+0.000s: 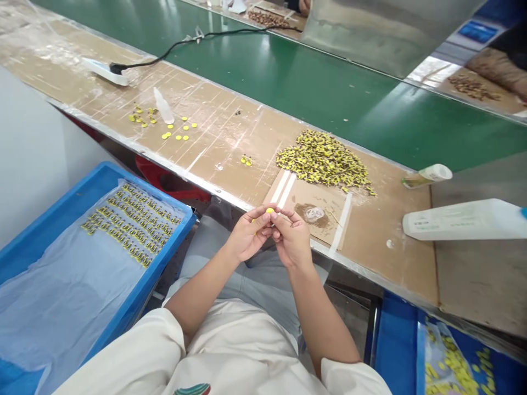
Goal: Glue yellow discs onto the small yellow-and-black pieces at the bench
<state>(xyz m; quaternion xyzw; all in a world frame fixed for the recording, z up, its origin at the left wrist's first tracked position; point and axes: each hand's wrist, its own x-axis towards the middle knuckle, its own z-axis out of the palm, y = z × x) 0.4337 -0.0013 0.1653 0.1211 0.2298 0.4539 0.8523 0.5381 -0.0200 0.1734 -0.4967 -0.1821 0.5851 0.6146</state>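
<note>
My left hand and my right hand meet over the table's front edge, fingertips pinched together. Between them shows a small yellow disc, gripped by both; a bit more yellow peeks out at my left fingers. Whatever lies behind the fingertips is hidden. Just beyond my right hand, a small clear blob or dish sits on a wet brown patch of cardboard, with a thin stick beside it. Farther back is a heap of small yellow-and-brown pieces. Two or so similar pieces stand on the table to the left.
Left of me, a blue tray holds a cloth with rows of pieces. A dropper bottle, loose yellow discs and a corded white device lie leftward. A large white bottle and small tube lie right. Behind runs a green belt.
</note>
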